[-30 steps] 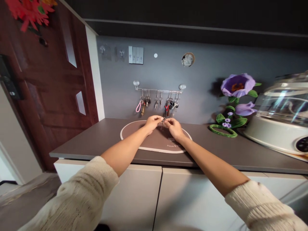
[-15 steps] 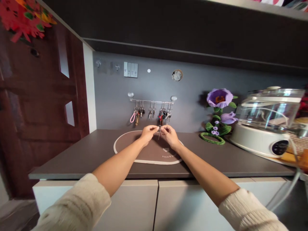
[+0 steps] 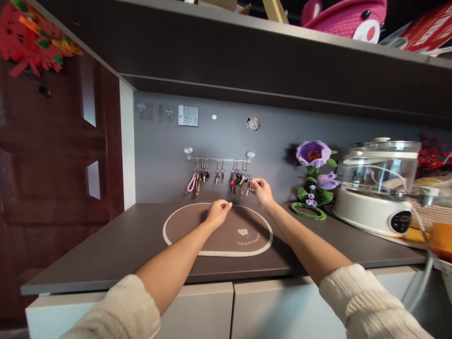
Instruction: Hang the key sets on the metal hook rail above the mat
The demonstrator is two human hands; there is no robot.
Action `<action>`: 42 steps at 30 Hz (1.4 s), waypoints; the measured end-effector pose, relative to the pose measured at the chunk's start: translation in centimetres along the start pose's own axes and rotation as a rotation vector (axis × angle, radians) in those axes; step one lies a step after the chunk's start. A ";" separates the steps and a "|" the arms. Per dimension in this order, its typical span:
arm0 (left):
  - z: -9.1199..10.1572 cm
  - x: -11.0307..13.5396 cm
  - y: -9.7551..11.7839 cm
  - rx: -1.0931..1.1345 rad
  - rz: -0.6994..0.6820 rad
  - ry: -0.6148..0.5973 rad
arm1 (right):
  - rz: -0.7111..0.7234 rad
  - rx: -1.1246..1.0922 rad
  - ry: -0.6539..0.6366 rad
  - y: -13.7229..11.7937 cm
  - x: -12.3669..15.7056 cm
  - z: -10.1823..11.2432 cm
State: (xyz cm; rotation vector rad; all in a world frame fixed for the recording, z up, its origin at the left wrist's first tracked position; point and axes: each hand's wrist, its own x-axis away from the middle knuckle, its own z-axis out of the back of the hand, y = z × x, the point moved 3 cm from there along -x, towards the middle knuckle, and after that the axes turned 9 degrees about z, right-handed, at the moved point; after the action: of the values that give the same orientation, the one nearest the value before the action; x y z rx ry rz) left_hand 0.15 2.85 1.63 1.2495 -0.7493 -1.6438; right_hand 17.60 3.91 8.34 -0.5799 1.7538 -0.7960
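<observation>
My right hand (image 3: 263, 193) pinches a key ring (image 3: 250, 179) with slim silver keys (image 3: 248, 189) hanging from it. It is at the right end of a clear rail (image 3: 219, 160) on the wall; whether the ring touches a hook there I cannot tell. Several other bunches of keys hang along the rail, one with a pink strap (image 3: 191, 182) at the left, another with a red piece (image 3: 233, 183) near my right hand. Above the brown mat (image 3: 190, 230), my left hand (image 3: 218, 213) is closed, thumb and forefinger pressed together; anything between them is too small to make out.
A purple felt flower (image 3: 313, 153) stands on the counter (image 3: 116, 245) to the right, beside a white appliance with a clear tank (image 3: 379, 183). A dark shelf (image 3: 247, 61) overhangs the counter. A brown door (image 3: 63, 188) is at the left.
My hands were together over the mat, both at the key ring. The right has moved up and right to the rail with the ring; the left has stayed low over the mat. The view has tilted up.
</observation>
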 end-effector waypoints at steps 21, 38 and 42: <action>-0.1 0.0 -0.6 0.048 0.184 0.041 | -0.245 0.168 0.032 -0.3 -6.9 -1.5; 0.4 -0.4 -1.1 0.099 0.218 0.025 | -0.331 0.082 0.079 2.2 -3.5 0.8; 1.4 0.2 0.0 0.139 0.176 -0.011 | -0.382 0.096 0.070 1.3 0.0 1.1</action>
State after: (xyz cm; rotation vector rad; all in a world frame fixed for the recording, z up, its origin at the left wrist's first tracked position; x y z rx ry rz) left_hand -1.23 2.61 1.95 1.2342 -0.9657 -1.4771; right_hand 18.59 4.52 7.09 -0.8446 1.6793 -1.1701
